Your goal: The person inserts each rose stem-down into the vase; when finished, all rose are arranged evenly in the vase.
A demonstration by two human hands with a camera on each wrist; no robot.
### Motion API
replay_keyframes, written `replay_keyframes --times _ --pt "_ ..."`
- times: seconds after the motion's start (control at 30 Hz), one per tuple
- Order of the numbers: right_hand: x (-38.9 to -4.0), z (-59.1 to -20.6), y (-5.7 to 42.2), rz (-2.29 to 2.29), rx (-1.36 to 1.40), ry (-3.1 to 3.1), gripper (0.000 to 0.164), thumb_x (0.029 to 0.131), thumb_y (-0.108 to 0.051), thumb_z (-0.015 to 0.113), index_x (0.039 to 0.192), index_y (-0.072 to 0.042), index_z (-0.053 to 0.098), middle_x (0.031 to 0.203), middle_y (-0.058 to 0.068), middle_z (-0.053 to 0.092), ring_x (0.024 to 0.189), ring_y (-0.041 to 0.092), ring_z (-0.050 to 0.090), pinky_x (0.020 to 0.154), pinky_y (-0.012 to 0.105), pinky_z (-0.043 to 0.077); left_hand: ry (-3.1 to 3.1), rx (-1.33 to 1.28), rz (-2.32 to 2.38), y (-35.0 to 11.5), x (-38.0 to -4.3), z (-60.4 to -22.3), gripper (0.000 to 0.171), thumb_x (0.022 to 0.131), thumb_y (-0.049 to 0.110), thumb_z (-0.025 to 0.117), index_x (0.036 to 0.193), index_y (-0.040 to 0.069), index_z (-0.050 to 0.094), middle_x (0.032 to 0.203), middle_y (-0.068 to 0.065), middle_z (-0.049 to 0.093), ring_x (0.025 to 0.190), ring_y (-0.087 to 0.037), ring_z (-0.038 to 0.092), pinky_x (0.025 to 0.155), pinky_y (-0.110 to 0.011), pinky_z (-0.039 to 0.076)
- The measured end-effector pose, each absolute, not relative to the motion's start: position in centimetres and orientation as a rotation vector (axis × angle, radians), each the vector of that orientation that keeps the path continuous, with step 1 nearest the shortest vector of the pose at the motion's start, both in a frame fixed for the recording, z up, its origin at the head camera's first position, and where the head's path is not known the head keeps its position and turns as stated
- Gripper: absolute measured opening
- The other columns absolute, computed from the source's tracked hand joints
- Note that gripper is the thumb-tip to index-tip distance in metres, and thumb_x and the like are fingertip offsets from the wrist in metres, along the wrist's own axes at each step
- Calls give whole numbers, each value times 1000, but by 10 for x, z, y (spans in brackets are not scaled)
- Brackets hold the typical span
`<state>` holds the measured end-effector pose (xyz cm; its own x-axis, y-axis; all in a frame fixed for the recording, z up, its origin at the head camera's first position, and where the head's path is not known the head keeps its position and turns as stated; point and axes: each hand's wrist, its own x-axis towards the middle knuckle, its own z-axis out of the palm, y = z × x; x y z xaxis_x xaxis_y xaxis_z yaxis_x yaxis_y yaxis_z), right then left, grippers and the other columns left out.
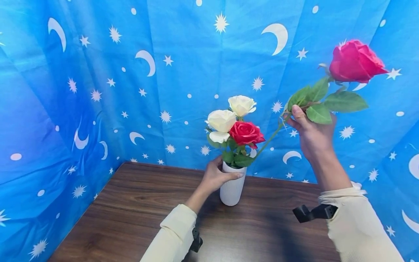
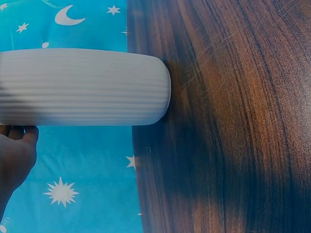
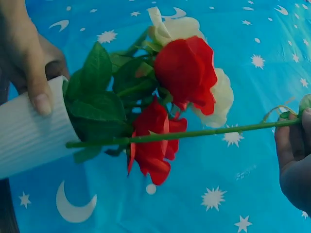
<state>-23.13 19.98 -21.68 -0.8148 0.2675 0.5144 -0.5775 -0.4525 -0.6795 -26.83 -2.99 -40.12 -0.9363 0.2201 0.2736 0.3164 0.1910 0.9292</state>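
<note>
A white ribbed vase stands upright on the table, and my left hand grips it near the rim, thumb across the front. Out of the vase rise white roses and a red rose above green leaves. From the right wrist view, a second red bloom shows lower down. My right hand pinches the leafy stem of a pinkish-red rose, held up at the right with its bloom tilted away from the vase. Its bare stem slants down, the cut end overlapping the vase rim in the right wrist view.
The dark wood-grain table ends at a back edge close behind the vase. Blue cloth printed with white moons and stars hangs behind and at both sides. Black camera straps sit at the wrists, over cream sleeves.
</note>
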Motion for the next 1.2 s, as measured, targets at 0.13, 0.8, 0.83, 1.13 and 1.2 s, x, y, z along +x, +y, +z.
replay_keyframes --times 0.13,0.8,0.83,1.13,1.2 --pt "-232 -214 195 2280 467 -1165 34 85 3 74 118 2 67 92 12 71 77 19 71 71 28 65 -2369 -533 -1875 -30 -268 -401 64 79 27 88 135 15 61 132 -5 70 118 -22 69 99 -41 58" --pt "-251 -265 166 2042 367 -1586 35 91 3 69 118 -18 62 98 -6 73 86 7 73 73 22 62 -2360 -513 -1900 -31 -268 -400 65 78 28 89 136 15 61 133 -5 69 119 -22 68 100 -42 58" --pt "-252 -271 164 2035 364 -1603 35 92 4 68 118 -19 62 98 -7 73 87 6 73 74 22 62 -2361 -510 -1898 -32 -268 -400 65 78 28 89 136 16 61 134 -5 69 120 -22 68 101 -42 57" --pt "-253 -319 153 1976 310 -1839 36 96 -4 65 129 -18 59 107 -19 71 102 0 71 83 20 61 -2374 -525 -1891 -33 -267 -401 63 79 29 88 135 18 61 134 -3 69 120 -22 67 102 -43 57" --pt "-254 -323 152 1958 307 -1845 36 97 -5 65 131 -16 59 108 -20 71 103 -1 71 82 19 61 -2369 -524 -1906 -33 -267 -401 63 79 29 88 136 19 61 134 -3 69 120 -22 68 101 -43 57"
